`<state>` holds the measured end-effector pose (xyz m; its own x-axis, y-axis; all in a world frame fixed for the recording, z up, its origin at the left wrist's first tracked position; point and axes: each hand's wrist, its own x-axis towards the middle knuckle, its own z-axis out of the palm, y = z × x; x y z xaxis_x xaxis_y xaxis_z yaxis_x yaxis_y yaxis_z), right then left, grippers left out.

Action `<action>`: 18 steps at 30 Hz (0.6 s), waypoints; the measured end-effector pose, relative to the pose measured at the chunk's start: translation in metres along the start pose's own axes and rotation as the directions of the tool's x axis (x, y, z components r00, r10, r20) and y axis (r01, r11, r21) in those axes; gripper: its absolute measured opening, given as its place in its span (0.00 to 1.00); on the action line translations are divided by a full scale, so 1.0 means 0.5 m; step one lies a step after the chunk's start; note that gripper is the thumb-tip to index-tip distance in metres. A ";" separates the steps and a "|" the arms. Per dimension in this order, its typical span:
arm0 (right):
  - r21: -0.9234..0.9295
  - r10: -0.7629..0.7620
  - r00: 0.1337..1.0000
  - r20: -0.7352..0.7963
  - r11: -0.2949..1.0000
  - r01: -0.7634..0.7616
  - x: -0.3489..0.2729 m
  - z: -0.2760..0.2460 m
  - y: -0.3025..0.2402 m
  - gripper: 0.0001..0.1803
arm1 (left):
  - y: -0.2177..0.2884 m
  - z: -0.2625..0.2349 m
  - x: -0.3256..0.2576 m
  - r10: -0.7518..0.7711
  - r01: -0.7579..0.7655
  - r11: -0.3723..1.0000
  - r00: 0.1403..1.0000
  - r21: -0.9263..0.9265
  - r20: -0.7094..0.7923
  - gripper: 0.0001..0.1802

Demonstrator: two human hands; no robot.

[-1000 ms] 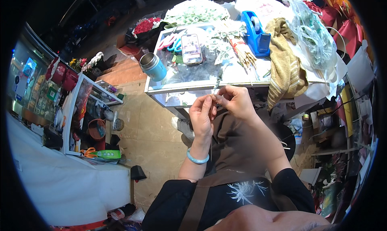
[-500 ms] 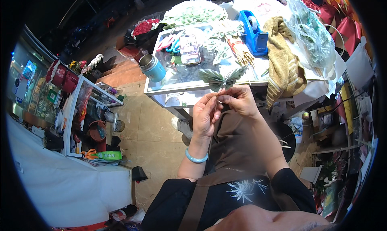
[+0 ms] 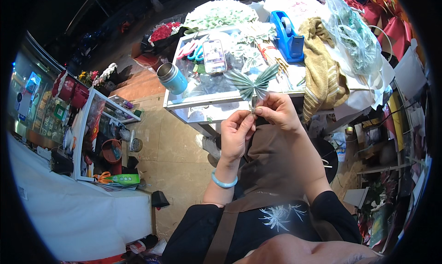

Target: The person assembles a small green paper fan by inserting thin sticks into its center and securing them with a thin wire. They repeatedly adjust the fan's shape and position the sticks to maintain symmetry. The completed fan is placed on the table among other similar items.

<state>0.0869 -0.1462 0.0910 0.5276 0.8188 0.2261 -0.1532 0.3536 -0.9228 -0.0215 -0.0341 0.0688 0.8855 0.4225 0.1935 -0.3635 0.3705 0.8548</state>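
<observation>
A pleated green paper butterfly stands upright above my fingertips, its two fan-like wings spread in a V. Just below its middle, my right hand pinches the thin stem between thumb and forefinger. Lower on the same stem, my left hand is closed with thumb against fingers. The fingers hide most of the stem. Beyond my hands, similar pleated pieces lie on the glass-topped table, beside a bundle of thin sticks tied with red.
A blue tape dispenser and a mustard towel are at the table's right. A phone, scissors and an open blue tumbler occupy its left. A pale green bouquet sits behind.
The butterfly has tipped up, so its pleated wings now face me more fully. My fingers have shifted slightly on the stem, both hands still pinching.
</observation>
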 end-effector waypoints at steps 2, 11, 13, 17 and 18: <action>0.068 0.027 0.999 0.025 0.997 -0.029 0.005 -0.005 0.003 0.11 | 0.003 -0.009 0.000 -0.126 0.137 0.978 0.989 -0.158 0.077 0.09; 0.108 -0.013 0.999 0.031 0.994 0.009 -0.002 -0.006 0.020 0.08 | -0.021 -0.027 0.017 -0.181 0.251 0.932 0.947 -0.261 0.265 0.09; -0.011 -0.043 0.992 -0.116 0.999 0.042 -0.005 -0.006 0.019 0.07 | -0.029 -0.013 0.018 -0.067 0.070 0.997 0.996 -0.041 0.054 0.09; -0.008 -0.095 0.975 -0.199 0.995 0.095 -0.006 0.013 0.030 0.08 | -0.026 -0.003 0.007 0.021 -0.021 0.999 1.000 0.033 -0.014 0.09; 0.045 -0.070 0.980 -0.188 0.996 0.080 -0.003 0.015 0.031 0.09 | -0.026 -0.005 0.008 -0.004 0.004 1.000 1.000 0.003 0.007 0.09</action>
<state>0.0773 -0.1386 0.0787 0.6845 0.6924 0.2280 -0.1481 0.4384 -0.8865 -0.0142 -0.0353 0.0574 0.8888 0.4156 0.1933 -0.3594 0.3700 0.8567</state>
